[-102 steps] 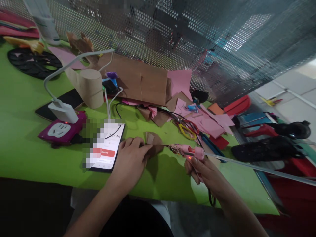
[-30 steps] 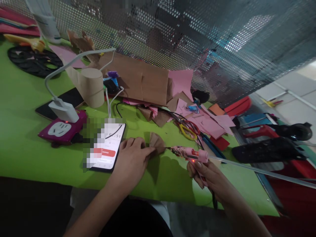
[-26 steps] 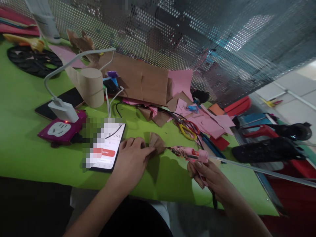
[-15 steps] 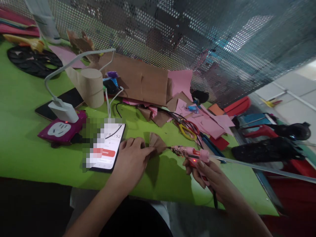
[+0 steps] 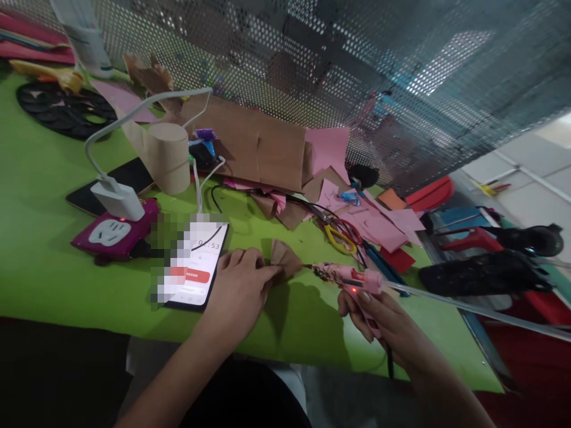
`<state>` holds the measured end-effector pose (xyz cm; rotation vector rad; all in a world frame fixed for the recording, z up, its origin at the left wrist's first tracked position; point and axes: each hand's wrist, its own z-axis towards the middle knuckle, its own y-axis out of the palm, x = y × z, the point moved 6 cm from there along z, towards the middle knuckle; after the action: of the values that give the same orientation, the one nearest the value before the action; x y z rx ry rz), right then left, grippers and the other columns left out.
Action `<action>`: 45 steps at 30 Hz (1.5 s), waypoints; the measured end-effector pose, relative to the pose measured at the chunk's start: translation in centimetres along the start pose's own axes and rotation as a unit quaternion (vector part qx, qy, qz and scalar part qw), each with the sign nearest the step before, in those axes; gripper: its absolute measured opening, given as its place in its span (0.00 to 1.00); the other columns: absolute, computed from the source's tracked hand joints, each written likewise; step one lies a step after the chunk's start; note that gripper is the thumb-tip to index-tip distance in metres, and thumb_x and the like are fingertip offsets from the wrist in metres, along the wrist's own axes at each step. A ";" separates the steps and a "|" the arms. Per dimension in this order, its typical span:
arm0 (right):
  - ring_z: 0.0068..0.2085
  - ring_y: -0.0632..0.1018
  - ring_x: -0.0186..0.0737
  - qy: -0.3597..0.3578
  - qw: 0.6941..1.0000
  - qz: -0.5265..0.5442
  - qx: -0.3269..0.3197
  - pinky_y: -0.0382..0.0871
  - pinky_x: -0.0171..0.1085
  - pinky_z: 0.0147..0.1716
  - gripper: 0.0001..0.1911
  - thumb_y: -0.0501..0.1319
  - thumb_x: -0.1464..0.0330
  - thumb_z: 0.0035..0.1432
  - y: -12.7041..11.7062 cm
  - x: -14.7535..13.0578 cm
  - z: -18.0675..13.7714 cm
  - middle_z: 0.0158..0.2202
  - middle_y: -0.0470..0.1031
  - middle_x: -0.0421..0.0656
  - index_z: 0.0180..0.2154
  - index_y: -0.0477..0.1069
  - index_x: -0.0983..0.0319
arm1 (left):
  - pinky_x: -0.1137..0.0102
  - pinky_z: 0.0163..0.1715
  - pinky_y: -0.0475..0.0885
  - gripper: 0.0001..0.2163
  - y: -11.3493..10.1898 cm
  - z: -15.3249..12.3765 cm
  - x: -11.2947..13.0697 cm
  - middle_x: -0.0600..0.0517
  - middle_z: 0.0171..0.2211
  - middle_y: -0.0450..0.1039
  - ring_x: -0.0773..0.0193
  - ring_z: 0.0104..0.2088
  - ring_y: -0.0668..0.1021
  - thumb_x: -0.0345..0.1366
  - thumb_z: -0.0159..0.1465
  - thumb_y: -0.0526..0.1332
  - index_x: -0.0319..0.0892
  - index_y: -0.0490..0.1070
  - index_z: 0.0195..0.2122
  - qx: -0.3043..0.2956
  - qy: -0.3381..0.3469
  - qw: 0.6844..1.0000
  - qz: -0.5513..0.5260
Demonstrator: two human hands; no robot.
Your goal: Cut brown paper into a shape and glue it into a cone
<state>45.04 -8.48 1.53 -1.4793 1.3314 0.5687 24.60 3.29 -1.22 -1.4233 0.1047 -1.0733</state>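
My left hand [image 5: 243,273] is closed on the edge of a small fan-shaped piece of brown paper [image 5: 285,260], just above the green tabletop [image 5: 307,339]. In my right hand [image 5: 372,312] is a pink glue gun [image 5: 352,276] with a lit red light. A long clear glue stick [image 5: 450,302] sticks out of its back end. The gun's dark, glue-crusted nozzle points left, at or very near the right edge of the brown paper; I cannot tell whether they touch. Left of my left hand lies a lit phone [image 5: 196,267], partly blurred out.
A purple power strip [image 5: 118,232] with a white charger [image 5: 118,198] sits left. Behind are a tape roll [image 5: 168,157], a brown paper bag [image 5: 267,145], pink paper scraps [image 5: 379,220] and yellow-and-red-handled scissors [image 5: 339,238]. A perforated metal panel [image 5: 289,65] borders the back.
The glue gun and my right hand have shifted very slightly to the right. My left hand keeps its hold on the brown paper. The phone's timer has advanced.
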 end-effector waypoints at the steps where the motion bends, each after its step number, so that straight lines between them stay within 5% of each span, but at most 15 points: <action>1: 0.17 0.57 0.28 0.003 1.000 -0.001 -0.002 0.45 0.35 0.19 0.24 0.57 0.49 0.62 0.0 0.0 0.0 0.14 0.61 0.34 0.29 0.69 0.63 | 0.58 0.42 0.63 0.12 0.0 0.0 0.0 0.51 0.39 0.68 0.55 0.40 0.69 0.36 0.67 0.57 0.59 0.75 0.47 0.000 0.000 1.000 0.001; 14: 0.17 0.60 0.27 0.006 1.000 -0.013 0.004 0.47 0.35 0.18 0.25 0.58 0.48 0.60 0.0 0.4 0.2 0.25 0.69 0.40 0.25 0.66 0.63 | 0.57 0.42 0.63 0.12 -0.1 0.1 0.1 0.50 0.39 0.69 0.54 0.41 0.69 0.36 0.67 0.56 0.59 0.75 0.47 -0.011 -0.007 1.000 -0.002; 45: 0.17 0.60 0.30 -0.011 1.000 -0.011 -0.020 0.50 0.35 0.20 0.25 0.56 0.48 0.61 0.6 0.8 0.0 0.17 0.62 0.36 0.24 0.64 0.61 | 0.58 0.42 0.64 0.13 -0.2 0.1 0.1 0.50 0.39 0.69 0.54 0.41 0.69 0.33 0.66 0.58 0.57 0.75 0.47 -0.012 -0.002 1.000 0.003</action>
<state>44.68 -8.70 0.62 -1.5155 1.2917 0.5989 24.65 3.36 -0.98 -1.4452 0.1187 -1.0665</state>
